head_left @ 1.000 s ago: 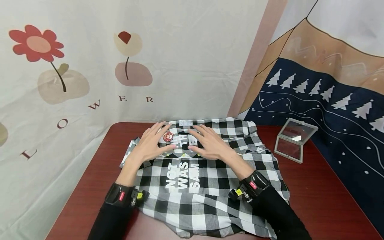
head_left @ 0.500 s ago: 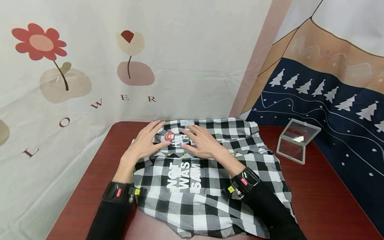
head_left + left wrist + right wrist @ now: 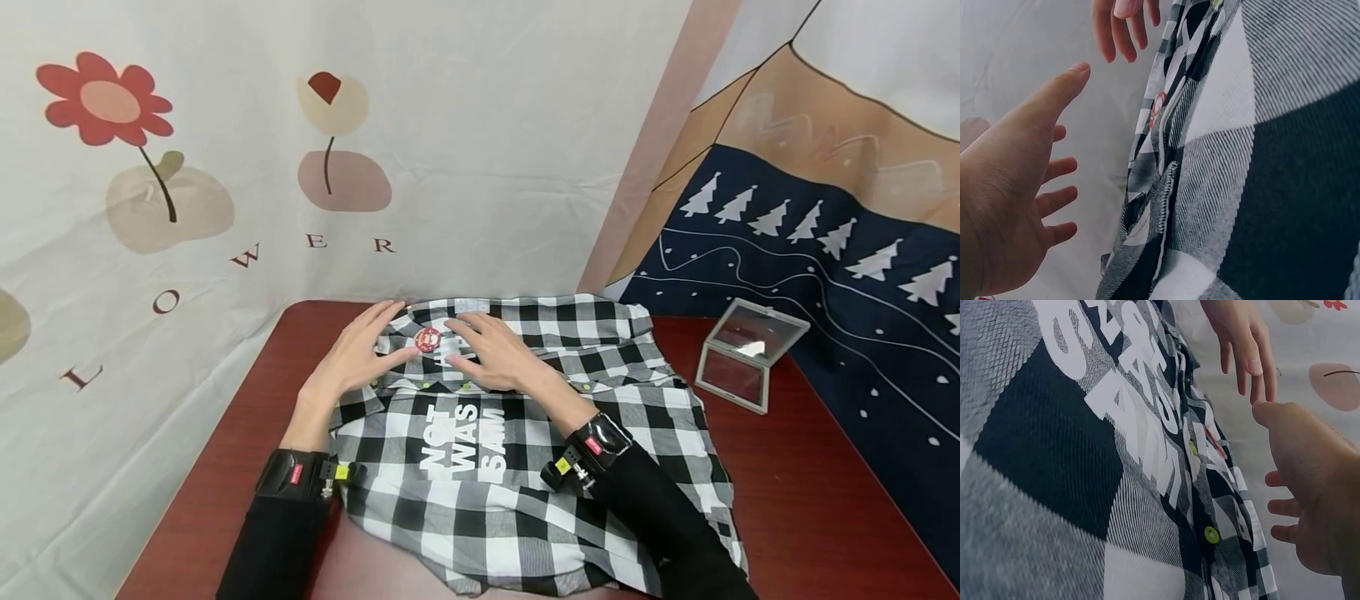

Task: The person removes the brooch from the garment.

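Observation:
A black-and-white checked shirt (image 3: pixel 525 517) lies spread on the table, with white printed letters (image 3: pixel 462 442) on its cloth. Near its far edge is a round red badge (image 3: pixel 428 339). Green buttons (image 3: pixel 1211 535) run along the front opening. My left hand (image 3: pixel 348 358) hovers at the shirt's left side, its fingers extended and spread. Above the upper part, right of the badge, my right hand (image 3: pixel 495 354) is held with loose, nearly straight fingers. Both wrist views show a gap between the hands and the cloth. Neither hand holds anything.
An open hinged case (image 3: pixel 750 354) with clear panels stands right of the shirt. The reddish-brown table (image 3: pixel 817 500) ends at a pale flower-printed cloth (image 3: pixel 487 150) behind and a dark blue tree-printed cloth (image 3: pixel 847 308) on the right.
Both hands have drifted left above the shirt, uncovering the badge more fully. The head view has turned slightly left. The shirt keeps its shape.

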Demonstrator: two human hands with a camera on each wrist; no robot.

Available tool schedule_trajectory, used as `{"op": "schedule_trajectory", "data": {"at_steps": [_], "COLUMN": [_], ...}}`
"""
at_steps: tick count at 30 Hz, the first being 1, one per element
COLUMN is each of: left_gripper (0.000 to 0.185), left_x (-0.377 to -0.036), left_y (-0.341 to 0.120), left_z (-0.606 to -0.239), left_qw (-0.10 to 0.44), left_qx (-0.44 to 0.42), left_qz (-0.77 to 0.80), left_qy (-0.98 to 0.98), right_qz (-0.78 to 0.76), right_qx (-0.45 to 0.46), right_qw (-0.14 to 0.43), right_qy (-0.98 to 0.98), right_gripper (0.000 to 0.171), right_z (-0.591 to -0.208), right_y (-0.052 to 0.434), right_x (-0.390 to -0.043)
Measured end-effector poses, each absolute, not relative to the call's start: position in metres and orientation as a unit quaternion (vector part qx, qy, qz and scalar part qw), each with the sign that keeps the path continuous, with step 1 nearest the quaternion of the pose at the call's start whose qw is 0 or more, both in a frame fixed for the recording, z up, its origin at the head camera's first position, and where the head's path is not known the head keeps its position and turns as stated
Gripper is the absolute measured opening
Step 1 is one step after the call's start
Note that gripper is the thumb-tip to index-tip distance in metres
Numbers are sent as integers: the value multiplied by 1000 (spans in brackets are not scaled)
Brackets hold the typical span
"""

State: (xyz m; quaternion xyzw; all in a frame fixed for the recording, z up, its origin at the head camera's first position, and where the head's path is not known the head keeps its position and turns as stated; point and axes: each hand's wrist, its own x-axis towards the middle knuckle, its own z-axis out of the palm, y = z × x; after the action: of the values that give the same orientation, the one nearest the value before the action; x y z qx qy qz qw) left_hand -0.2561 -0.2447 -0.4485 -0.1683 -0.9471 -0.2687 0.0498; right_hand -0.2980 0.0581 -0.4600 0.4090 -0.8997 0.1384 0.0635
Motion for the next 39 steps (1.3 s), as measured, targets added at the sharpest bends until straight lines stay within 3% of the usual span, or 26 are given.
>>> {"op": "schedule_trajectory", "data": {"at_steps": [22,33,39], "left_gripper": [86,82,78], "left_x": [-256,-257,-258], "left_y": [-242,-243,-242], "left_z": [-459,-463,-465], "left_qw": [14,13,24], "left_qx": [-153,-171,-174], "left_qz": [-279,-282,-272], "left_qy": [-948,-944,-946], "right_qz": [136,108,91], "right_qx": [432,449,432], "right_qw": [31,82,73], "right_qy": [-891,-883,-894], "right_gripper": [54,40,34], "right_z": [-465,-472,-477], "right_y": [18,1,-4], "right_x": [-316,-323,-324]}}
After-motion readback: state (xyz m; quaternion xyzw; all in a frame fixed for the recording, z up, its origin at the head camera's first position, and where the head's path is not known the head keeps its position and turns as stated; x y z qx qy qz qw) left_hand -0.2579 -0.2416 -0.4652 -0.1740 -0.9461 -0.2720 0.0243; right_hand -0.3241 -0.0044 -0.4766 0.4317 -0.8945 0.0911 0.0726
